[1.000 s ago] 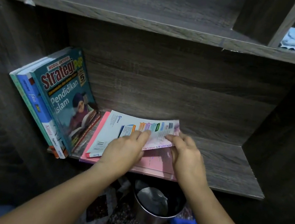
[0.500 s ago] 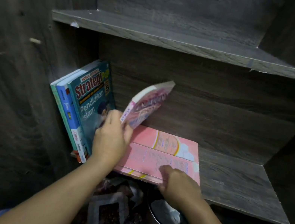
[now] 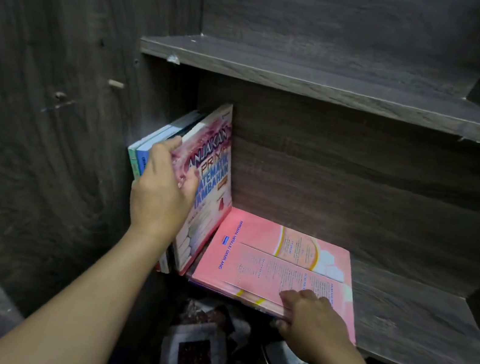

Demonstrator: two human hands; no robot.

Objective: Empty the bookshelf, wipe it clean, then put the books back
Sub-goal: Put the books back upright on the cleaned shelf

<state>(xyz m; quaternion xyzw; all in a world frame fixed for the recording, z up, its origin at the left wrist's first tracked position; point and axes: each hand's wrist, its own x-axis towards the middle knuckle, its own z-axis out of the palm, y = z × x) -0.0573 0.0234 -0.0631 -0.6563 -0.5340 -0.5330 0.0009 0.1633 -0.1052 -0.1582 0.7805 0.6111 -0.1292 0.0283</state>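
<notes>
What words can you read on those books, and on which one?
"ANJAKAN PRIMA ... TAMBAHAN": upright pink book, held by the left hand; middle word partly hidden.
"BERSAMA MENUJU GEMILANG": flat pink book, under the right hand.
Its small print, and the blue books' spines: unreadable.

head view: your one camera, worn on your head | faces forward and down into the shelf [image 3: 400, 319] | close, at arm's reach, both forearms entering from the bottom edge | wide-angle, edges bowed | no second view to overlap
</notes>
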